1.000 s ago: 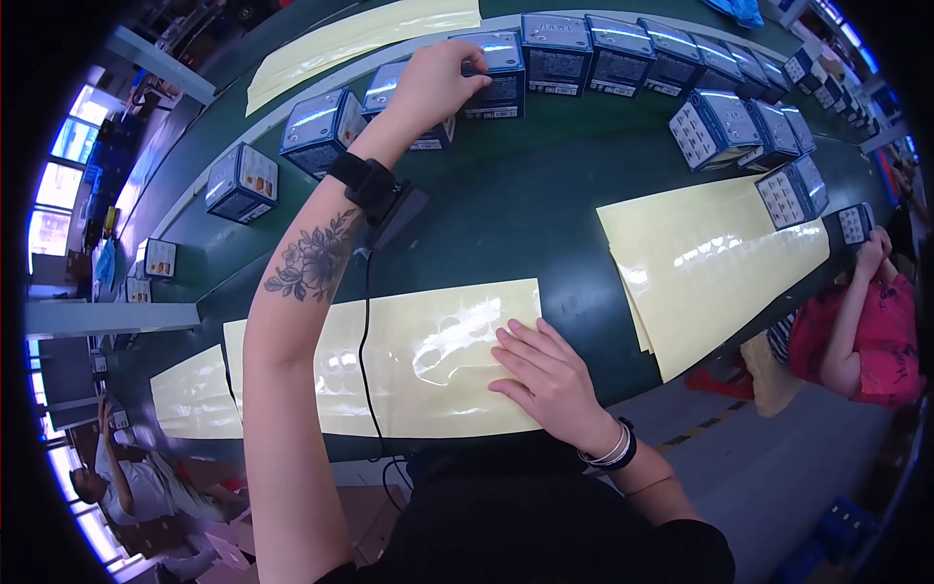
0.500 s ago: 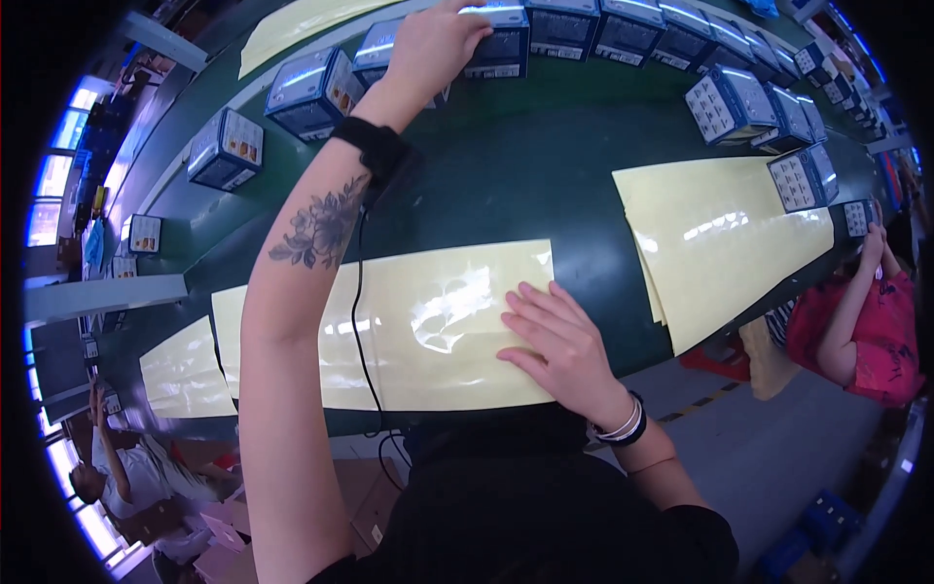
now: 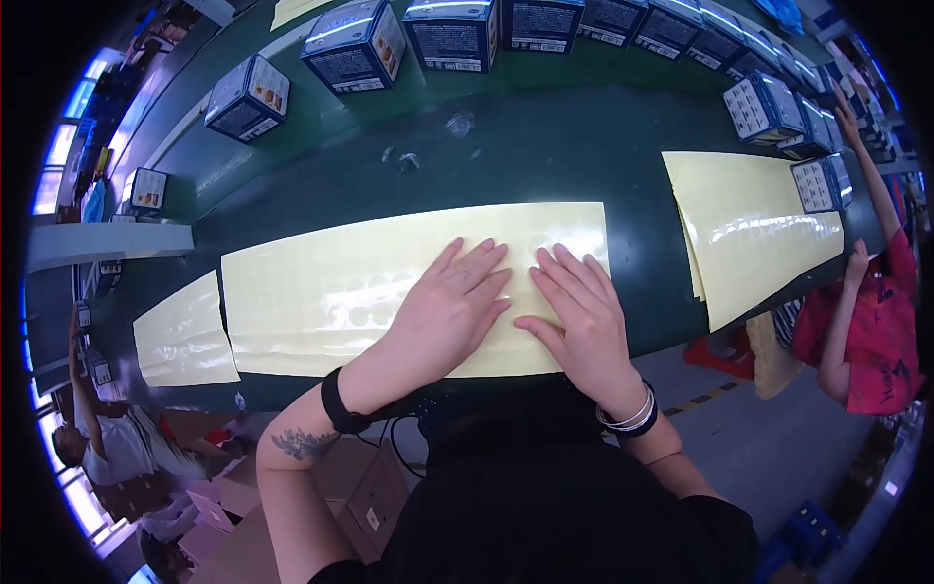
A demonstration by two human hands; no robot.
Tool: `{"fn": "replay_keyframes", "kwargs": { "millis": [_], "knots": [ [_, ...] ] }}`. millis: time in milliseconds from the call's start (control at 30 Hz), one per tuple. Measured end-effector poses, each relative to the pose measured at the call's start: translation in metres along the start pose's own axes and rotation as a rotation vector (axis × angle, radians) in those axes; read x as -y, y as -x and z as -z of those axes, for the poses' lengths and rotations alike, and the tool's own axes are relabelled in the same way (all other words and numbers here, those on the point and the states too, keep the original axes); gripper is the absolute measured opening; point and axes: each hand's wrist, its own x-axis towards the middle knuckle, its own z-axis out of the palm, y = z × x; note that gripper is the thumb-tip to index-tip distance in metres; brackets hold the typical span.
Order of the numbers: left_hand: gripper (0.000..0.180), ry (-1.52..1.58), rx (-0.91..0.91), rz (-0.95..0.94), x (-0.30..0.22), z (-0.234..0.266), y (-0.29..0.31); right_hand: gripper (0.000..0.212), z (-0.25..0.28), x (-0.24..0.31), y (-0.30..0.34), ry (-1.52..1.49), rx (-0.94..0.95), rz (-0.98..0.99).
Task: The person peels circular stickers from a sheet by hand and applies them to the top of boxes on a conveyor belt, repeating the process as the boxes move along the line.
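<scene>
A pale yellow glossy sheet [image 3: 302, 292] with rows of faint round shapes lies flat across the near part of the dark green table. My left hand [image 3: 449, 304] rests on it right of the middle, palm down and fingers stretched out. Close beside it, nearer the sheet's right end, my right hand [image 3: 584, 326] lies with its fingers spread. Neither hand holds anything. Small clear scraps of film [image 3: 409, 163] lie on the table beyond the sheet.
Blue printed boxes [image 3: 450, 37] stand in a row on the far green strip [image 3: 292, 170]. More yellow sheets [image 3: 739, 234] lie to the right, with a blue box [image 3: 817, 185] at their far end; another sheet [image 3: 185, 336] lies left. Co-workers sit at both sides.
My left hand has come back from the far row of boxes onto the sheet beside my right hand. At the right, a co-worker's arm now reaches out toward the boxes.
</scene>
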Motion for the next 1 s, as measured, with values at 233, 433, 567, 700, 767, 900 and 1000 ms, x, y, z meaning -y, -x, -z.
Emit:
{"fn": "replay_keyframes", "kwargs": {
  "millis": [233,433,567,700,767,900,1000],
  "knots": [
    [0.025,-0.053,-0.103,-0.061,0.002,-0.017,0.009,0.046,-0.01,-0.003,0.001,-0.003,-0.061,0.037],
    [0.018,0.08,-0.176,0.077,-0.006,-0.022,0.006,0.041,-0.006,-0.003,-0.004,-0.006,-0.08,0.063],
    [0.014,0.169,-0.164,0.195,-0.009,-0.023,0.002,0.04,-0.003,-0.008,-0.006,-0.004,-0.067,0.083],
    [0.01,0.27,-0.176,0.277,-0.013,-0.022,-0.001,0.041,-0.007,-0.012,-0.002,-0.014,-0.073,0.051],
    [0.01,0.278,-0.18,0.273,-0.012,-0.023,0.0,0.042,-0.008,-0.013,-0.001,-0.026,-0.078,0.048],
    [0.009,0.285,-0.201,0.242,-0.009,-0.029,0.002,0.043,-0.008,-0.015,-0.003,-0.036,-0.073,0.051],
    [0.008,0.268,-0.225,0.203,-0.01,-0.031,0.002,0.045,-0.005,-0.018,-0.005,-0.042,-0.054,0.055]
  ]
}}
